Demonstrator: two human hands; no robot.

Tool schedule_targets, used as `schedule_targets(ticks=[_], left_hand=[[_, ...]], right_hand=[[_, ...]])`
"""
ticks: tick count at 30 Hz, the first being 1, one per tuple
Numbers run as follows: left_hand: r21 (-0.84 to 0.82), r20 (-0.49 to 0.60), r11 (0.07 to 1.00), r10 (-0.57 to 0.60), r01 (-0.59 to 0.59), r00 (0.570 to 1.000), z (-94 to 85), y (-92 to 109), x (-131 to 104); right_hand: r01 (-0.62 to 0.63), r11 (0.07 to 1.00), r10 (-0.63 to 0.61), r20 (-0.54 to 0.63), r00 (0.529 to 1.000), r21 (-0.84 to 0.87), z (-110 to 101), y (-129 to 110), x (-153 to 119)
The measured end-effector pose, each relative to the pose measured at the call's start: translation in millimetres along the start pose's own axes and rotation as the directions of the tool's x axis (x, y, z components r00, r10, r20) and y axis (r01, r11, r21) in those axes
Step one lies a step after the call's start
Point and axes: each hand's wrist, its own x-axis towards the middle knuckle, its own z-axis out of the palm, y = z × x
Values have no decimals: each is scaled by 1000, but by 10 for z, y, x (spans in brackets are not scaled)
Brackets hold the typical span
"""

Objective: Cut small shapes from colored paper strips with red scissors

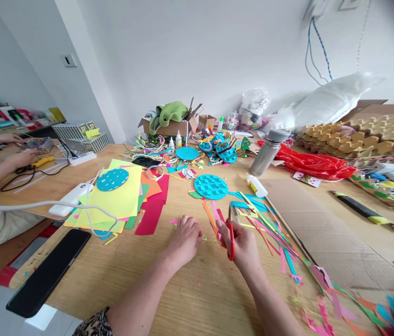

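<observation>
In the head view, my right hand (245, 245) is closed around red-handled scissors (231, 240), their blades pointing away from me. My left hand (185, 237) rests on the table with its fingers curled down. Whatever lies under those fingers, if anything, is hidden. A small yellow-green paper scrap (204, 238) lies beside its fingertips. Past the scissors is a round blue piece with raised bumps (211, 187). Orange and pink paper strips (212, 218) lie between my hands. More coloured strips (270, 226) are strewn to the right of the scissors.
Coloured paper sheets (130, 182) and a black phone (50, 273) lie on the left. A white glue bottle (258, 185), a metal flask (268, 154), a cardboard sheet (326, 233) and a cutter knife (361, 207) are on the right. Another person's hands (22, 158) work at far left.
</observation>
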Motion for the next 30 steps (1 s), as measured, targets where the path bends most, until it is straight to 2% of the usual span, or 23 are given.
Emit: schedule_targets(ticks=[5,8,17,25,30], left_hand=[[-30,15,999,-30,31,999,-33,23,-18],[-52,14,998,-41,41,999,-35,30,-22],[-23,10,1000,-9,9,1000,-14,31,-31],[72,-31,990,-120,122,992,1,47,-54],[72,-22,992,-101,103,995,8,68,-60]], right_hand=[[78,992,-83,-47,995,-102,-6,33,23],[84,988,-91,-47,995,-128,-3,27,23],[81,991,-88,-53,995,-108,-3,21,13],[73,990,-81,-70,994,-117,-6,-8,14],[83,990,-93,-82,992,-115,1,18,16]])
